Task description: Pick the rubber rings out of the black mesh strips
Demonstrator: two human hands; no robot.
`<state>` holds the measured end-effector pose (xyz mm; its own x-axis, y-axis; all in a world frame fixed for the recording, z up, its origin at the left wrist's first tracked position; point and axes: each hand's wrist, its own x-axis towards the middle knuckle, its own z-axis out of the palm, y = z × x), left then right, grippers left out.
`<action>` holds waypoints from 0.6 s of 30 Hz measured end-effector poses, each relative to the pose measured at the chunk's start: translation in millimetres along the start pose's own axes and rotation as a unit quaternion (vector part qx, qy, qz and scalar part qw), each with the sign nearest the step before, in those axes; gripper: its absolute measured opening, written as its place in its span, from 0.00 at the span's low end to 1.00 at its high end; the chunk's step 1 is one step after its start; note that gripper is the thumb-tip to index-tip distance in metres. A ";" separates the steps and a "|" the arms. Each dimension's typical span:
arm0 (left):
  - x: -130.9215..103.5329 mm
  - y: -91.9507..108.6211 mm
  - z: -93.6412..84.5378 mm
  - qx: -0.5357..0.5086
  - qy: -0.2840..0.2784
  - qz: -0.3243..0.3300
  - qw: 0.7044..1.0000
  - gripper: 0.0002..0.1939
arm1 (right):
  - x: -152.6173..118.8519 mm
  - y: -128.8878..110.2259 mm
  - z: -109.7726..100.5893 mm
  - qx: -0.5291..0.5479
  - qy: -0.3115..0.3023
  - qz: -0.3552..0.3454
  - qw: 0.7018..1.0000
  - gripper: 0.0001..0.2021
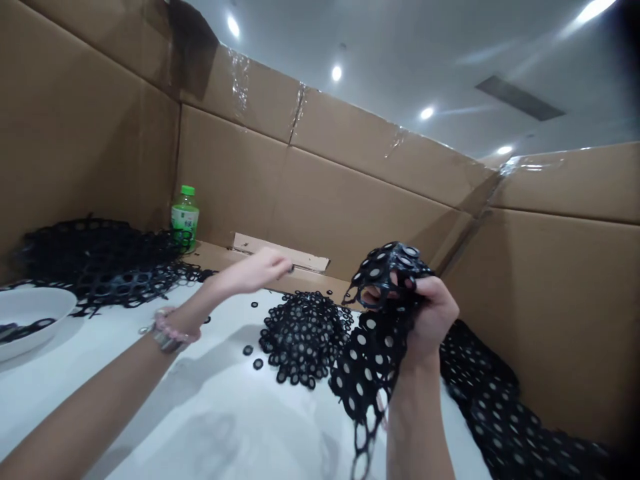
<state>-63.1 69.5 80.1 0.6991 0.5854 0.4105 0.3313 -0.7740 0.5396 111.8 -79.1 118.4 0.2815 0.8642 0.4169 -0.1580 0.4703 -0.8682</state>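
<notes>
Black holed sheet (363, 360), pale rounds showing across it: bunched at the top in the right hand (434, 310), hanging down in front of that forearm. Long axis runs downward from the grip with a slight lean left, ending in a thin strand of open rings. Right grip closed firmly on the bunched part.

Left hand (255, 270) raised, well left of the sheet, about level with its bunched top; the right is clearly the nearer. Left fingers pinched together, a small dark piece (291, 268) at the tips, seemingly held; too blurred to name. Pink bracelet (173, 327) at that wrist.

Between the hands, lower: pile of small black rings (303, 337) on the white desk (210, 413), right flank close by the sheet. A few loose ones lie off its left side.

Farther left: heap of black netting (110, 260), white bowl (55, 300) with dark pieces inside, green-capped bottle (185, 217) behind. Right: more dotted black sheeting (500, 400) along the cardboard wall (550, 320).
</notes>
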 end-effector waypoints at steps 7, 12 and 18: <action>-0.3 -12.5 92.4 0.192 -0.228 0.018 0.954 0.10 | -0.8 9.9 -0.9 0.090 -0.046 -0.050 0.994 0.10; -0.2 -24.7 111.4 0.235 -0.211 -0.004 0.949 0.11 | -0.4 8.2 3.3 0.087 -0.060 -0.014 0.994 0.12; 4.5 -13.4 66.9 0.229 -0.162 -0.040 0.959 0.14 | 2.3 18.8 14.7 -0.005 -0.002 0.050 0.999 0.06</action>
<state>-22.0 66.4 25.5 0.7957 0.5986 0.0918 0.5834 -0.7984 0.1491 95.5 -65.6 107.1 0.2605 0.9074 0.3297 -0.1762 0.3804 -0.9079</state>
